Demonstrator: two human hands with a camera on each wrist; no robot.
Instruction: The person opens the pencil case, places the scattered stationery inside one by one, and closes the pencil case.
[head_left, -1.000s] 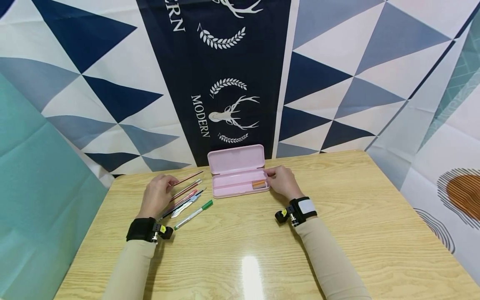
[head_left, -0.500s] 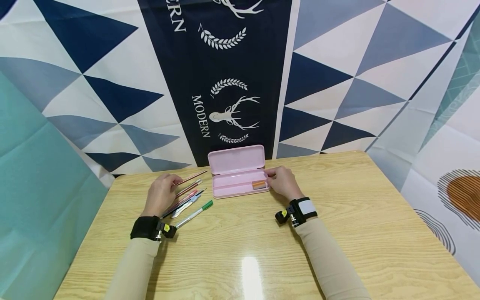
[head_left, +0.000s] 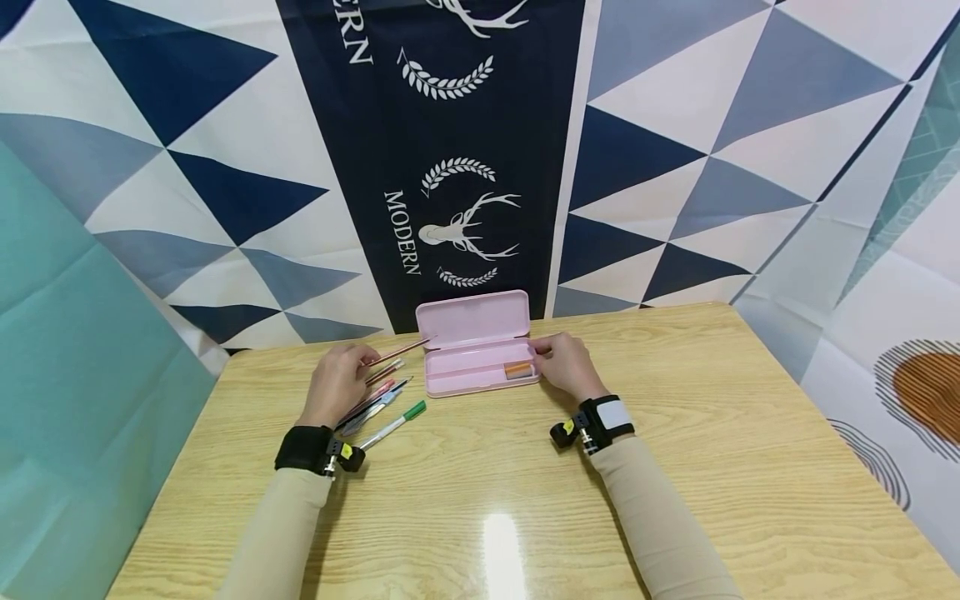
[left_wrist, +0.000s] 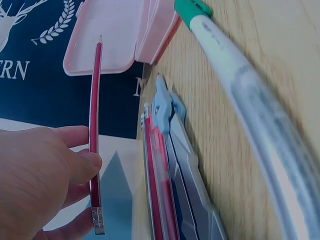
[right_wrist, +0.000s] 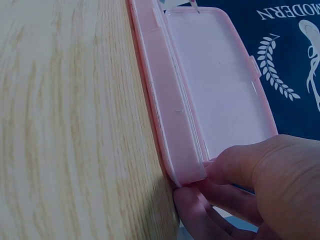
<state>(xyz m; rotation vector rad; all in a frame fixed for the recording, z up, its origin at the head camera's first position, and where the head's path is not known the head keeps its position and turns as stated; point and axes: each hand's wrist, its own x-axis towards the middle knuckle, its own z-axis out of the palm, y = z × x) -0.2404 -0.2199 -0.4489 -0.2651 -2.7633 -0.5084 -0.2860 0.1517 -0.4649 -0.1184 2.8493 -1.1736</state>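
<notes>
While the left hand (head_left: pixel 340 385) pinches a red pencil (left_wrist: pixel 94 110), its tip near the lid (head_left: pixel 474 319) of the open pink case (head_left: pixel 463 382), the right hand (head_left: pixel 567 364) grips the case's right end on the tabletop (head_left: pixel 660 467). Sound practice would be to brace the case, align the pencil lengthwise and bring its tip (evidently sharpened) in without knocking the lid.
</notes>
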